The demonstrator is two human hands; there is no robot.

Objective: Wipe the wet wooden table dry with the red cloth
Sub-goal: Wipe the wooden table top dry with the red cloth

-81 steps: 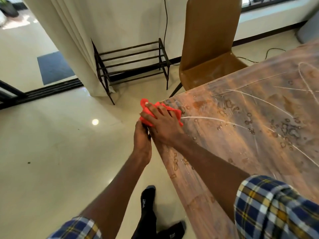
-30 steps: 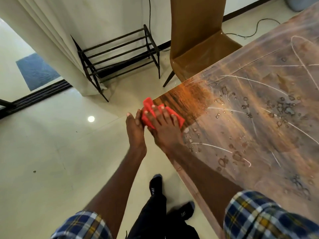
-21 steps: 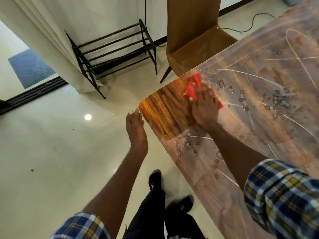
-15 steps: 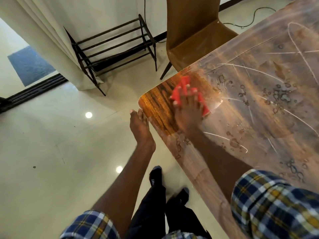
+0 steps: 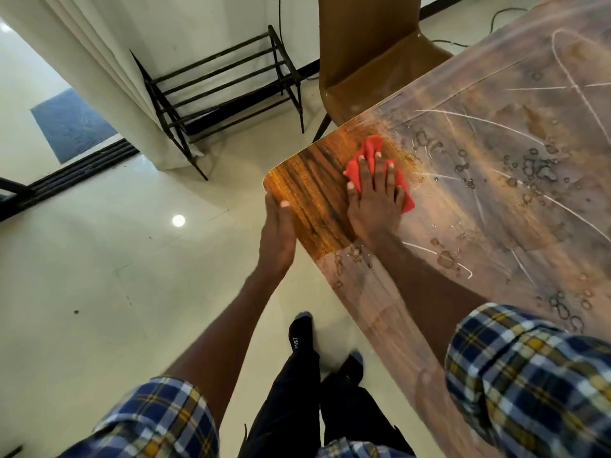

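Observation:
The wooden table (image 5: 496,206) fills the right side, with its rounded near-left corner dark and dry-looking and the rest filmed with water drops and streaks. My right hand (image 5: 375,196) lies flat with fingers spread on the crumpled red cloth (image 5: 365,157), pressing it onto the tabletop just right of the dry corner. My left hand (image 5: 277,229) rests against the table's left edge near the corner, thumb on top, fingers straight and holding nothing.
A brown chair (image 5: 367,57) stands at the table's far edge. A black metal rack (image 5: 224,84) and a white curtain (image 5: 109,77) stand on the tiled floor to the left. My socked feet (image 5: 299,332) are beside the table's edge.
My right hand swept the cloth from the table's corner out over the wet surface and back toward me, leaving the corner dark and dry. My left hand moved onto the table's edge.

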